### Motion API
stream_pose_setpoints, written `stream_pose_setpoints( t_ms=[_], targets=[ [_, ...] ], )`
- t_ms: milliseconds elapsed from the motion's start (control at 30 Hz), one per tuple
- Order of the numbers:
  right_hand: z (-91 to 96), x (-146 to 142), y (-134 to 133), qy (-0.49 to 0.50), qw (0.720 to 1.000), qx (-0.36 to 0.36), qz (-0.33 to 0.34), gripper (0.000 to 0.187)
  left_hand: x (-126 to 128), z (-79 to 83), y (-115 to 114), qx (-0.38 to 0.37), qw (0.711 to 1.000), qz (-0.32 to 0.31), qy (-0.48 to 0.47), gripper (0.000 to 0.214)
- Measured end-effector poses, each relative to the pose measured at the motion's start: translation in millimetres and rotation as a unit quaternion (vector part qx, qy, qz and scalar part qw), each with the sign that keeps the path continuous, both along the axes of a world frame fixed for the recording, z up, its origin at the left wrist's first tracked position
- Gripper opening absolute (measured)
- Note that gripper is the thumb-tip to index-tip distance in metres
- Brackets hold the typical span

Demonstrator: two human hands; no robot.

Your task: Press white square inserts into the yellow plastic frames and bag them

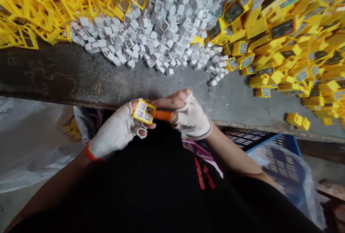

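Observation:
My left hand (pixel 118 128), in a white fingerless glove with an orange cuff, is closed on a small yellow plastic frame (pixel 143 112). Light grey caps sit in the frame's openings, and its face is turned up toward me. My right hand (pixel 188 112), gloved likewise, grips an orange-handled tool (pixel 163 115). The tool points left, its dark end at the frame's right side; whether it touches a cap I cannot tell. Both hands are at the near edge of the metal table, in front of my black shirt.
Across the grey metal table (pixel 88 78) lie heaps of yellow frames (pixel 54 3), loose grey caps (pixel 161 28) and yellow block-shaped pieces (pixel 283 46). A white plastic sack (pixel 32 136) hangs below on the left. A blue crate (pixel 277 168) stands below on the right.

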State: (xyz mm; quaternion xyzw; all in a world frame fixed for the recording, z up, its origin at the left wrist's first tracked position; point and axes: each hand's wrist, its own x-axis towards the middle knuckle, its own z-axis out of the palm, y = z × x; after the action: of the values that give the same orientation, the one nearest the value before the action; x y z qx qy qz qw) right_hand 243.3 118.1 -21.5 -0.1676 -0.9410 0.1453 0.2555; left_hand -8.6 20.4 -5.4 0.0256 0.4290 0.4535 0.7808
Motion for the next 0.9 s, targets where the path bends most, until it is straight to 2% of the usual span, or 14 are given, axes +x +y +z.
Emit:
stream_pose_setpoints(
  t_ms=[67,133,200,300,467,600,700,767,900],
  targets=[
    [-6.1,3.3,24.2,-0.004,0.99,-0.02,-0.139,0.041,1.6,2.4,3.4,0.002,0.999,0.034,0.02,0.019],
    [-14.5,0.9,53.7,-0.054,0.963,-0.026,-0.263,0.039,3.1,4.0,6.1,0.015,0.997,0.058,0.042,0.018],
    [-23.4,-5.8,77.4,-0.116,0.947,-0.033,-0.298,0.035,4.5,4.1,7.3,0.027,0.996,0.069,0.057,0.016],
    [-32.6,-15.4,86.5,-0.15,0.945,-0.043,-0.286,0.029,6.1,3.5,6.7,0.032,0.995,0.076,0.062,0.015],
    [-35.5,-15.7,57.9,-0.151,0.944,-0.044,-0.29,0.015,9.1,4.3,4.5,0.033,0.994,0.074,0.075,0.015],
    [-34.3,-15.0,46.9,-0.138,0.942,-0.064,-0.299,0.014,11.6,3.3,4.2,0.045,0.991,0.081,0.097,0.015],
    [-28.7,-16.3,38.5,-0.068,0.959,-0.118,-0.248,0.016,13.5,3.1,2.9,0.068,0.988,0.084,0.107,0.015],
    [-22.2,-18.5,25.9,0.013,0.969,-0.148,-0.2,0.024,15.4,3.7,0.9,0.092,0.988,0.074,0.098,0.016],
    [-11.7,-27.3,-6.1,0.147,0.968,-0.145,-0.142,0.038,21.0,3.2,-4.1,0.132,0.986,0.077,0.07,0.024]
  ],
)
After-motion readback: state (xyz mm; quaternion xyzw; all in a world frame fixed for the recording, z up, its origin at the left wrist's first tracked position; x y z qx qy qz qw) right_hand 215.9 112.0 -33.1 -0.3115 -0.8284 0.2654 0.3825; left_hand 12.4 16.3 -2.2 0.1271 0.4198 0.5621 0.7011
